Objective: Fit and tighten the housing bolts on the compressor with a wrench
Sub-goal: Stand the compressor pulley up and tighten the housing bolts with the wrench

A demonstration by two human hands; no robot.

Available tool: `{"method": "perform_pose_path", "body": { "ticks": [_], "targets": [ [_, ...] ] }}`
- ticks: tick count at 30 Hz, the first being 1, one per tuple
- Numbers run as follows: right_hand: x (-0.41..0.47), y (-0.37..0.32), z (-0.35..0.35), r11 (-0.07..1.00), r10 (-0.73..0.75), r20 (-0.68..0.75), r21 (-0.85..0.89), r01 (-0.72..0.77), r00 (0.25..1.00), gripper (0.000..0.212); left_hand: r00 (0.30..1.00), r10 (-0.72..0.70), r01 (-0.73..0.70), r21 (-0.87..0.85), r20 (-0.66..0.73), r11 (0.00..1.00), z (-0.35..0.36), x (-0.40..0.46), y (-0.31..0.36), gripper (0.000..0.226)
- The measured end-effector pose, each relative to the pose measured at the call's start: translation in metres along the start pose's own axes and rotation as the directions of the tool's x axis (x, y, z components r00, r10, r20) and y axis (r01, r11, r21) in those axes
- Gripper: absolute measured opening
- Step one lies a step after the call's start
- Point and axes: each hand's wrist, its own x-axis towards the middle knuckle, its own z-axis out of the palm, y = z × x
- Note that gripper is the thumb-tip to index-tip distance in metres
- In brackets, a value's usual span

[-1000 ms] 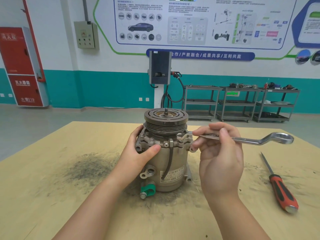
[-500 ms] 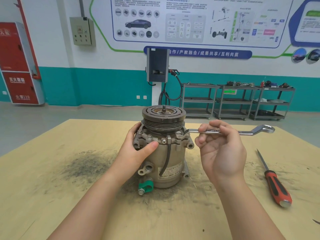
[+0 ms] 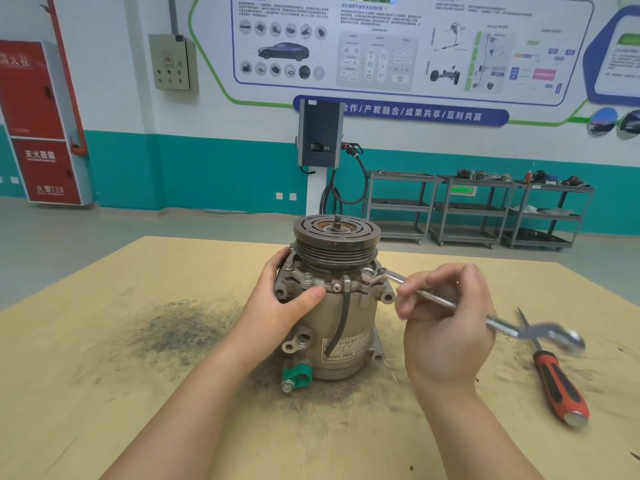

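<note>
The metal compressor (image 3: 341,327) stands upright on the wooden table (image 3: 104,393), pulley on top. My left hand (image 3: 280,303) grips its upper housing from the left, thumb across the front below a flange bolt (image 3: 307,279). My right hand (image 3: 446,323) holds the shaft of a silver ring wrench (image 3: 502,325). The wrench's near ring sits on a bolt at the housing's right flange (image 3: 369,273). Its free end points right and toward me, blurred by motion.
A red-handled screwdriver (image 3: 557,382) lies on the table to the right, just under the wrench's free end. A dark stain marks the table left of the compressor. A green clip (image 3: 296,374) sticks out at the compressor's base. Metal shelf carts stand by the far wall.
My right hand has swung the wrench's free end from pointing right toward me, around the bolt on the right flange. My left hand keeps its hold on the housing.
</note>
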Motion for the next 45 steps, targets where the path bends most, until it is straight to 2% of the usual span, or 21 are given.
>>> {"method": "perform_pose_path", "body": {
  "ticks": [2,3,5,7,9,11,14,17,19,21,24,29,35,41,45],
  "targets": [
    [-0.014,0.004,0.008,0.953,-0.204,0.162,-0.191,0.233,0.965,0.029,1.0,-0.001,0.001,-0.004,-0.001,1.0,-0.001,0.001,-0.002,0.09],
    [-0.02,0.006,0.012,0.917,-0.247,0.248,-0.254,0.309,0.937,0.023,1.0,0.001,-0.002,-0.006,-0.002,1.0,-0.001,0.001,-0.003,0.09],
    [-0.027,0.009,0.017,0.843,-0.274,0.415,-0.331,0.424,0.868,0.013,1.0,0.006,-0.006,-0.021,-0.003,1.0,-0.001,0.002,-0.006,0.094],
    [-0.03,0.012,0.018,0.801,-0.225,0.542,-0.371,0.47,0.81,0.007,1.0,0.011,-0.01,-0.034,0.004,0.999,0.0,0.003,-0.007,0.096],
    [-0.031,0.012,0.02,0.794,-0.13,0.575,-0.427,0.432,0.808,0.017,1.0,0.02,-0.02,-0.054,-0.004,0.998,0.002,0.006,-0.007,0.096],
    [-0.031,0.012,0.021,0.786,-0.098,0.578,-0.454,0.419,0.81,0.025,1.0,0.007,-0.009,-0.069,-0.023,0.998,0.003,0.006,-0.007,0.098],
    [-0.024,0.007,0.017,0.745,-0.191,0.585,-0.437,0.505,0.788,0.018,1.0,0.018,-0.018,-0.035,-0.004,0.999,0.0,0.004,-0.006,0.087],
    [-0.013,0.001,0.012,0.748,-0.318,0.528,-0.371,0.551,0.787,0.011,1.0,0.019,-0.019,-0.012,-0.005,1.0,0.0,0.002,-0.004,0.092],
    [-0.012,-0.002,0.012,0.851,-0.292,0.378,-0.316,0.419,0.878,0.022,1.0,0.02,-0.02,-0.013,-0.011,1.0,0.001,0.001,-0.004,0.09],
    [-0.01,-0.005,0.014,0.95,-0.192,0.199,-0.207,0.233,0.961,0.026,1.0,0.014,-0.014,-0.003,-0.012,1.0,0.001,0.001,-0.002,0.089],
    [-0.006,-0.008,0.013,0.999,-0.006,0.042,-0.037,0.007,0.999,0.028,1.0,0.008,-0.008,0.009,-0.014,1.0,0.001,0.0,0.0,0.092],
    [0.002,-0.01,0.009,0.981,0.142,-0.007,0.134,-0.14,0.99,0.038,1.0,0.017,-0.017,0.011,-0.004,1.0,0.002,-0.002,0.003,0.086],
    [0.013,-0.012,0.005,0.954,0.25,-0.022,0.175,-0.243,0.968,0.052,1.0,0.019,-0.019,0.007,0.003,1.0,0.001,-0.002,0.003,0.084],
    [0.018,-0.007,0.0,0.885,0.427,-0.091,0.249,-0.394,0.9,0.032,1.0,0.021,-0.021,-0.004,0.002,1.0,0.002,-0.002,0.005,0.087],
    [0.021,-0.004,-0.003,0.848,0.497,-0.131,0.282,-0.449,0.858,0.032,1.0,0.016,-0.016,0.012,0.0,1.0,0.001,-0.003,0.005,0.087]
  ]
}}
